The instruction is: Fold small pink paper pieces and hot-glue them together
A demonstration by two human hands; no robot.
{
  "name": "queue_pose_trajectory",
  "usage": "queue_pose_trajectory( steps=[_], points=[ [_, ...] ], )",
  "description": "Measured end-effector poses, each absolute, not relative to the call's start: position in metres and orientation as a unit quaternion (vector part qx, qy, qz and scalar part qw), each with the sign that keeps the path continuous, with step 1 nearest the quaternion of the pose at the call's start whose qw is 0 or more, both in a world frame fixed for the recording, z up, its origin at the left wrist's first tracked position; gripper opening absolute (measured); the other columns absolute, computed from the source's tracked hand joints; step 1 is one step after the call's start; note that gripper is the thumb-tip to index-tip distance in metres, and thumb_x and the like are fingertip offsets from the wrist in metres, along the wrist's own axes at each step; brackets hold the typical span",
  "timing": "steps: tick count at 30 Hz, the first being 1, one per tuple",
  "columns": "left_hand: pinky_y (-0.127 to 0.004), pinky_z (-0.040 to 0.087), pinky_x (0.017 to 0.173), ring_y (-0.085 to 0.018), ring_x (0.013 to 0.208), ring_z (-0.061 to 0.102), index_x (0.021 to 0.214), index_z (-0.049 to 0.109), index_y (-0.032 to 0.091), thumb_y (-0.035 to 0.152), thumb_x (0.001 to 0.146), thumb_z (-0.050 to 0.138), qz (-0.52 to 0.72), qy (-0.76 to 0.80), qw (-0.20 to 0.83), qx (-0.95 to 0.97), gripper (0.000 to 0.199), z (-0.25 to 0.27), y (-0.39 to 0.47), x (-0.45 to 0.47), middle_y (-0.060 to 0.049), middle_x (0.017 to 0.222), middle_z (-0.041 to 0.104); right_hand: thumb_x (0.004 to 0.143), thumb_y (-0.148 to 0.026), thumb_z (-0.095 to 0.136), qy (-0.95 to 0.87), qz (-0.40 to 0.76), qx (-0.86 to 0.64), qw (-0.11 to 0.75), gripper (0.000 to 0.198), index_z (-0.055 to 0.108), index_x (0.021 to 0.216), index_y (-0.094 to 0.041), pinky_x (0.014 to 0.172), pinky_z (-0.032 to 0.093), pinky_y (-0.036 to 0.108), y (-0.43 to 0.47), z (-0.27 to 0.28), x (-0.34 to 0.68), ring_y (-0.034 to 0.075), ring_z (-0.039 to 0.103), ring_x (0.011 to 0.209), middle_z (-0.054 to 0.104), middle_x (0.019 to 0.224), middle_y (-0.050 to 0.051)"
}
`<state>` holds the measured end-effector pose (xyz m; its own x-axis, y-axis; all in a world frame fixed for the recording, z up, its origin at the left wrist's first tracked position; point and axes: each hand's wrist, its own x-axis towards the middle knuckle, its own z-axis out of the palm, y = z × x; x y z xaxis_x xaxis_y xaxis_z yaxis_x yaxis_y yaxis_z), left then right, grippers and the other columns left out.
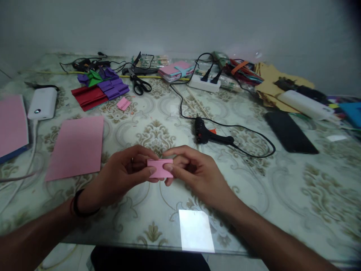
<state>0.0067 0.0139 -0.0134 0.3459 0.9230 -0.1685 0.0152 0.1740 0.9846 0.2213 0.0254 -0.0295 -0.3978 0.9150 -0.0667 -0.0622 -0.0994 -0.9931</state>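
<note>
Between my two hands is a small folded piece of pink paper (159,169), held above the table near its middle. My left hand (124,169) pinches its left end, thumb on the near face and fingers behind. My right hand (197,171) grips the right end the same way, its thumb pressing the face and its index finger reaching over the top edge. Left of my left hand lies a flat pink sheet (77,148). Farther back is another small folded pink piece (123,103). A black glue gun (210,135) lies beyond my right hand.
Black scissors (141,86), red folded paper (89,97) and purple folded paper (114,89) lie at the back left. A white power strip (204,83) stands behind the glue gun, its cord looping right. A phone (290,132) lies right; a white power bank (43,103) lies left.
</note>
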Motion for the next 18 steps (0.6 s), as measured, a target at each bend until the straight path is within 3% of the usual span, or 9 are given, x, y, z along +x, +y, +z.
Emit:
queue_pose_trajectory(
  steps=[5, 9, 13, 18],
  points=[
    [-0.032, 0.070, 0.082, -0.015, 0.078, 0.079, 0.102, 0.065, 0.022, 0.023, 0.088, 0.077, 0.387, 0.443, 0.630, 0.508, 0.019, -0.0123, 0.0142, 0.0073, 0.001, 0.086, 0.077, 0.090, -0.034, 0.079, -0.559, 0.615, -0.377, 0.408, 0.019, 0.076, 0.106, -0.022, 0.064, 0.060, 0.026, 0.0244, -0.0310, 0.2218, 0.013, 0.073, 0.063, 0.075, 0.074, -0.002],
    [-0.030, 0.070, 0.082, -0.014, 0.079, 0.078, 0.095, 0.065, 0.021, 0.023, 0.090, 0.076, 0.393, 0.438, 0.625, 0.512, 0.013, -0.0149, 0.0138, 0.0062, 0.003, 0.083, 0.075, 0.093, -0.033, 0.076, -0.588, 0.582, -0.389, 0.404, 0.023, 0.079, 0.113, -0.023, 0.061, 0.058, 0.025, 0.0233, -0.0298, 0.2226, 0.014, 0.072, 0.061, 0.074, 0.070, -0.001],
    [-0.030, 0.070, 0.082, -0.014, 0.081, 0.079, 0.102, 0.066, 0.022, 0.023, 0.090, 0.076, 0.396, 0.436, 0.631, 0.506, 0.015, -0.0141, 0.0135, 0.0069, 0.002, 0.087, 0.077, 0.094, -0.028, 0.074, -0.620, 0.556, -0.392, 0.390, 0.019, 0.082, 0.111, -0.024, 0.056, 0.055, 0.023, 0.0237, -0.0258, 0.2243, 0.013, 0.071, 0.060, 0.076, 0.068, 0.000],
    [-0.033, 0.069, 0.083, -0.017, 0.083, 0.078, 0.098, 0.070, 0.020, 0.028, 0.090, 0.076, 0.369, 0.441, 0.627, 0.525, 0.013, -0.0082, 0.0138, 0.0080, -0.001, 0.089, 0.078, 0.095, -0.026, 0.072, -0.641, 0.537, -0.375, 0.401, 0.015, 0.085, 0.101, -0.026, 0.055, 0.057, 0.024, 0.0246, -0.0228, 0.2256, 0.012, 0.070, 0.056, 0.082, 0.085, 0.002]
  ],
)
